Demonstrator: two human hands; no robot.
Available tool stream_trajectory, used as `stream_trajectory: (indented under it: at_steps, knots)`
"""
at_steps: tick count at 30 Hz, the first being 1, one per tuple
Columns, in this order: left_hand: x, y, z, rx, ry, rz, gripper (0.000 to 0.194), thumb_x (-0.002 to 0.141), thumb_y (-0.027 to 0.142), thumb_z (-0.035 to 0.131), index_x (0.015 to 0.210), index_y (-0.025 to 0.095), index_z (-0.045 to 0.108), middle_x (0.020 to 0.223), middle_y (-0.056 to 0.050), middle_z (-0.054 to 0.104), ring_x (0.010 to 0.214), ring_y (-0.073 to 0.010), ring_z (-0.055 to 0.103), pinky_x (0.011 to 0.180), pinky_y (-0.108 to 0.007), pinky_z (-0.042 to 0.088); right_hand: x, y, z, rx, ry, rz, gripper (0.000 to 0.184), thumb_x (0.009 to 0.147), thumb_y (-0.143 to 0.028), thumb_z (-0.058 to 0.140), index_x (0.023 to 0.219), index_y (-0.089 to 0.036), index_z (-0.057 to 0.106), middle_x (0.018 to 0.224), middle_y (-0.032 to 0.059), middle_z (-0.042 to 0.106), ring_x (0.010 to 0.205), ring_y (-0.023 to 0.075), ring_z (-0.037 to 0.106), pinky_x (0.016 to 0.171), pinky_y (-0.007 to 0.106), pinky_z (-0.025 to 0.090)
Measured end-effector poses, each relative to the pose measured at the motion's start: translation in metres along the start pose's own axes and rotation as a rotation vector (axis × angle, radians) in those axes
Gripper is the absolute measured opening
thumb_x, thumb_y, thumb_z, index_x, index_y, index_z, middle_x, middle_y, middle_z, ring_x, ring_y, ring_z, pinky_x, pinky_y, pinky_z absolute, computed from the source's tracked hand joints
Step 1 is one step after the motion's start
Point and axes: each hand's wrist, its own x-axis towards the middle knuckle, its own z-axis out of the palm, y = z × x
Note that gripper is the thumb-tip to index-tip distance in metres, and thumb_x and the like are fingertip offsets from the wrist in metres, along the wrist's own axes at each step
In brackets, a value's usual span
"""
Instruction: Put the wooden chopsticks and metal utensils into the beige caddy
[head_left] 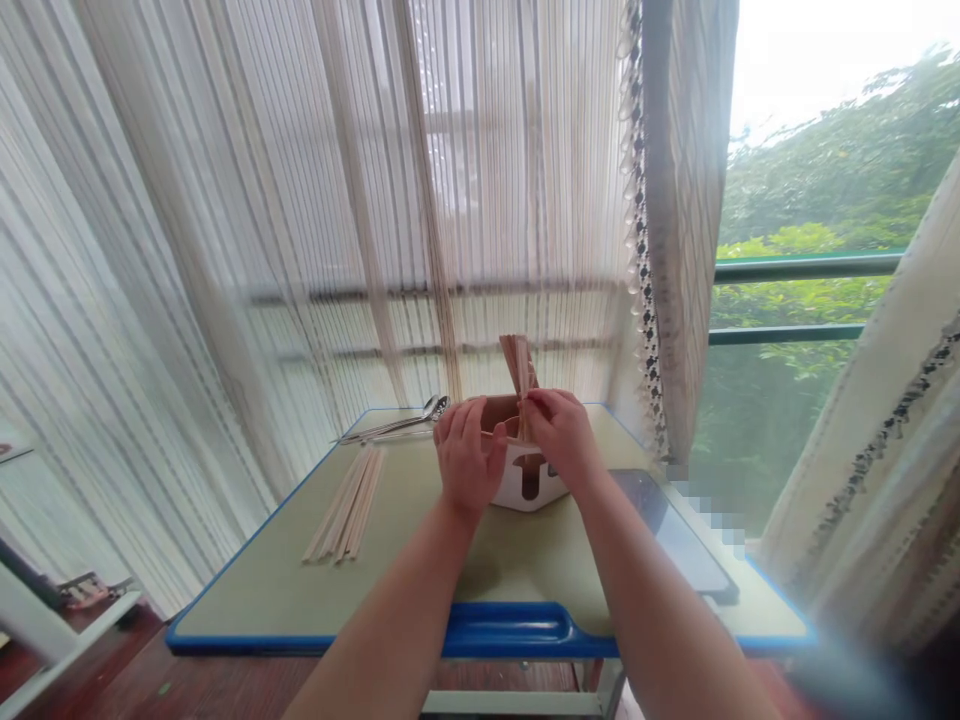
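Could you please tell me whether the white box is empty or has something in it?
Not empty: a bunch of sticks stands in the box, tops rising above its rim, by the right hand.

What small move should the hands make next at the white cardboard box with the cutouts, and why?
I'd probably ease the right hand's fingers open slightly, testing whether the thin wooden sticks stand alone. Those fingers are at the sticks, which rise above the box and fan out on top; the left hand, at the rim, could brace it.
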Motion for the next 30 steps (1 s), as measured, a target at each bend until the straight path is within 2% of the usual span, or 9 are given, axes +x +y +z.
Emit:
stream_trajectory:
  at_steps: [4,7,10,13,18,21,27,30]
  knots:
    - [0.002,-0.004,0.001,-0.034,-0.047,-0.026,0.031,0.086,0.030,0.047,0.112,0.015,0.056,0.107,-0.010,0.064,0.111,-0.0235,0.051,0.097,-0.041,0.037,0.000,0.003,0.004,-0.104,0.013,-0.036,0.025,0.083,-0.034,0.051,0.090,-0.020,0.070,0.091,0.0104,0.063,0.090,0.0235,0.056,0.084,0.041,0.045]
    - [0.002,-0.006,0.002,-0.035,-0.026,-0.051,0.030,0.086,0.030,0.046,0.110,0.015,0.058,0.106,-0.010,0.065,0.110,-0.0231,0.052,0.097,-0.040,0.038,-0.001,0.006,0.006,-0.155,0.055,-0.022,0.026,0.082,-0.034,0.050,0.090,-0.019,0.070,0.096,0.0121,0.062,0.090,0.0244,0.056,0.083,0.043,0.044]
    - [0.001,-0.008,0.003,-0.024,-0.007,-0.074,0.029,0.086,0.029,0.046,0.107,0.015,0.059,0.104,-0.009,0.065,0.108,-0.0233,0.053,0.096,-0.041,0.038,-0.001,0.005,0.007,-0.156,0.045,-0.024,0.024,0.083,-0.032,0.049,0.090,-0.020,0.069,0.090,0.0107,0.066,0.090,0.0251,0.055,0.084,0.043,0.043]
    - [0.001,-0.007,0.003,-0.030,-0.001,-0.097,0.027,0.086,0.027,0.045,0.105,0.016,0.060,0.104,-0.009,0.065,0.106,-0.0227,0.054,0.096,-0.040,0.038,-0.002,-0.002,0.005,-0.121,0.009,-0.055,0.023,0.084,-0.032,0.047,0.091,-0.020,0.066,0.087,0.0091,0.067,0.091,0.0243,0.056,0.086,0.042,0.042]
    - [0.002,-0.007,0.000,-0.084,0.026,-0.184,0.028,0.085,0.017,0.038,0.100,0.017,0.061,0.098,-0.006,0.067,0.102,-0.0204,0.055,0.095,-0.039,0.039,-0.006,-0.013,0.001,-0.069,-0.130,-0.178,0.023,0.090,-0.031,0.040,0.092,-0.023,0.062,0.099,0.0054,0.067,0.101,0.0223,0.056,0.095,0.043,0.035]
    - [0.004,-0.007,-0.003,-0.141,0.032,-0.221,0.028,0.085,0.018,0.039,0.100,0.017,0.062,0.099,-0.006,0.067,0.102,-0.0196,0.055,0.096,-0.038,0.040,-0.008,-0.013,0.001,-0.119,-0.135,-0.198,0.021,0.087,-0.031,0.046,0.093,-0.024,0.064,0.099,0.0058,0.067,0.106,0.0249,0.053,0.094,0.044,0.034]
    - [0.008,0.005,-0.009,-0.272,-0.021,-0.214,0.022,0.086,0.024,0.046,0.098,0.018,0.063,0.097,-0.005,0.067,0.102,-0.0177,0.055,0.096,-0.035,0.041,-0.010,-0.013,0.000,-0.208,-0.202,-0.190,0.017,0.082,-0.032,0.054,0.090,-0.025,0.067,0.086,0.0047,0.069,0.091,0.0252,0.054,0.085,0.042,0.037]
    - [0.010,0.012,-0.009,-0.293,-0.026,-0.214,0.020,0.085,0.024,0.049,0.096,0.018,0.064,0.096,-0.005,0.068,0.101,-0.0176,0.057,0.095,-0.035,0.042,-0.011,-0.013,-0.001,-0.206,-0.228,-0.184,0.021,0.082,-0.025,0.053,0.099,-0.025,0.064,0.080,0.0036,0.069,0.089,0.0237,0.055,0.087,0.042,0.035]
